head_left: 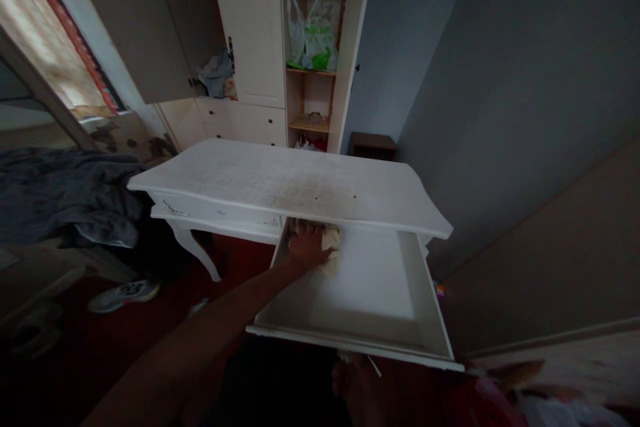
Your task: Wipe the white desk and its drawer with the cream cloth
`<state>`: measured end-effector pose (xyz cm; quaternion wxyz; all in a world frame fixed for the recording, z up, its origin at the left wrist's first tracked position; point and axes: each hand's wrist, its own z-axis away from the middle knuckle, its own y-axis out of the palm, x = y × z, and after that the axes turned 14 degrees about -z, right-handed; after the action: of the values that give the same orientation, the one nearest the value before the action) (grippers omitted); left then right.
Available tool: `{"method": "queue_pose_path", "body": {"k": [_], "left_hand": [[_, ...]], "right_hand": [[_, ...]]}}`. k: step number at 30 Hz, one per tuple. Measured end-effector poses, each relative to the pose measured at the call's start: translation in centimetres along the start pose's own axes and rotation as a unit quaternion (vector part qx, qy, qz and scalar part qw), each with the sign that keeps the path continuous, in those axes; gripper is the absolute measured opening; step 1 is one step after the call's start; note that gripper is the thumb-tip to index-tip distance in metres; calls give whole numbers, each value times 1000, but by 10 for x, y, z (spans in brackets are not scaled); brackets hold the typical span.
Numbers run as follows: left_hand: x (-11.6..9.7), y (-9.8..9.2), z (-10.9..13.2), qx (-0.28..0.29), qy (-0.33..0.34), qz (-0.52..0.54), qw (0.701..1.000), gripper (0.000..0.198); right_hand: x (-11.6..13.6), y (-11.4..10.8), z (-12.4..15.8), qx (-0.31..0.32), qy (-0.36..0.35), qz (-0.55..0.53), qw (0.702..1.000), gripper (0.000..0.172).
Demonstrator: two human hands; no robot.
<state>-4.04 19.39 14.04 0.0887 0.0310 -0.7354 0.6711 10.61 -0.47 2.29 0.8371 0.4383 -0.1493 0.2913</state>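
My left hand (307, 247) reaches into the back left corner of a pulled-out white drawer (433, 300). It presses a cream cloth (330, 240) against the drawer's inside, with the fingers over the cloth's left part. Below the drawer's front edge is my right hand (353, 380), dark and partly in shadow. Its fingers look curled round something I cannot make out; a thin white strip (374, 365) sticks out beside it. The drawer belongs to a white desk (240, 167) whose top has a greyish smudged patch near the middle.
Dark grey fabric (75, 193) lies heaped at the left, above a shoe (125, 295) on the red floor. Behind the desk stands a white wardrobe (255, 27) with open doors and a plastic bag (319, 37) on a shelf. A small brown table (373, 143) stands behind.
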Motion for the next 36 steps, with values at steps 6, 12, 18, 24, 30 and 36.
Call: {"method": "queue_pose_path", "body": {"k": [6,12,18,24,30,36], "left_hand": [[-23,5,-20,-47,19,44,998,62],[-75,2,-35,-40,68,53,995,65],[-135,-8,-45,-78,194,51,977,67],[-168,-23,-56,-39,212,43,976,61],[-152,-25,-43,-25,279,35,959,39],[-157,-36,13,48,337,26,940,54]], "right_hand": [[-7,1,-1,2,-4,-22,1000,52],[-12,-1,-3,-5,-22,-28,999,51],[-12,-1,-4,10,6,-20,1000,51],[-20,-5,-13,6,15,-25,1000,60],[-10,13,3,-13,-7,-30,999,45],[-4,32,23,-20,-74,-58,995,34]]}}
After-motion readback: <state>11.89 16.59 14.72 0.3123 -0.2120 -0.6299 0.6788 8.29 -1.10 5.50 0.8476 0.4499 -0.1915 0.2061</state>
